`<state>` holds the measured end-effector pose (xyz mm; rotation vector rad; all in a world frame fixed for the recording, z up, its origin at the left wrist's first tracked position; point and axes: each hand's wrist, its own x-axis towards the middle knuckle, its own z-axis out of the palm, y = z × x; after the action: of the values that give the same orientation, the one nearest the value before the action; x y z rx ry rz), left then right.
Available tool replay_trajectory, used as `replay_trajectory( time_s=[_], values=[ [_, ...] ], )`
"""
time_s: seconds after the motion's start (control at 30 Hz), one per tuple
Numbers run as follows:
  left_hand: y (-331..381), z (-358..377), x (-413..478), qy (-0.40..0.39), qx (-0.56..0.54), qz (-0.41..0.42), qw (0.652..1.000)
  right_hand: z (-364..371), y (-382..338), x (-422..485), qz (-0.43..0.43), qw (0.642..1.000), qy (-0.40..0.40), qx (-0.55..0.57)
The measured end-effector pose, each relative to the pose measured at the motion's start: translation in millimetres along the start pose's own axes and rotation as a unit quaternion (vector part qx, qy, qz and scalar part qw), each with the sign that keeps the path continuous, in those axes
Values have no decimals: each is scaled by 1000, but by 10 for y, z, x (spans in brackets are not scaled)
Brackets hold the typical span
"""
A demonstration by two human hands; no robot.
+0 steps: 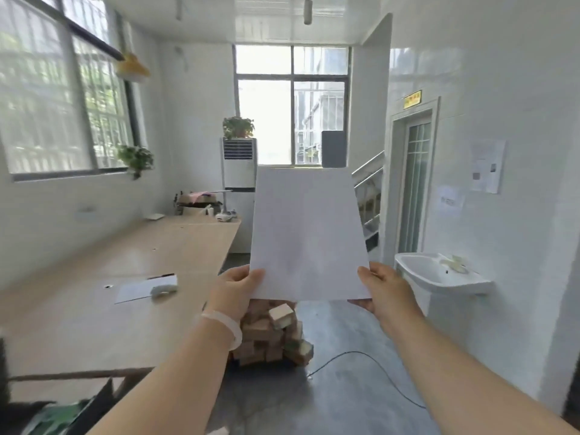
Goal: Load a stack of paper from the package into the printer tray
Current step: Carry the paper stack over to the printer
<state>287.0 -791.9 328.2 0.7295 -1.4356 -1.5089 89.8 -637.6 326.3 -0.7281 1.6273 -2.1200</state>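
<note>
Both hands hold the paper (309, 233) upright in the air, left hand (235, 288) pinching its lower left corner, right hand (387, 291) its lower right. The sink (439, 276) at right holds something pale.

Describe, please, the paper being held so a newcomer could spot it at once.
Start at the tall window on the far wall. Directly before it, the paper is held upright by its bottom corners, left hand and right hand. Unlike the sheet on the table, it is raised.

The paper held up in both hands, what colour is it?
Plain white, with no print visible on the side facing the head camera, the only view: paper.
</note>
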Motion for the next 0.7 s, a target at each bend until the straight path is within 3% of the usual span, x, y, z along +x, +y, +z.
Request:
replay_trajectory(
  time_s=[0.3, 0.57, 0.7],
  values=[
    [177, -1077, -459, 235, 19, 42, 971, 1349, 379, 217, 41, 972, -232, 6],
    [295, -1836, -1498, 437, 40, 40, 898, 2361, 574, -518, 99, 890, -441, 55],
    [436, -2145, -2020, 500, 47, 71, 862, 2760, 660, -1078, 136, 852, -498, 87]
  ],
)
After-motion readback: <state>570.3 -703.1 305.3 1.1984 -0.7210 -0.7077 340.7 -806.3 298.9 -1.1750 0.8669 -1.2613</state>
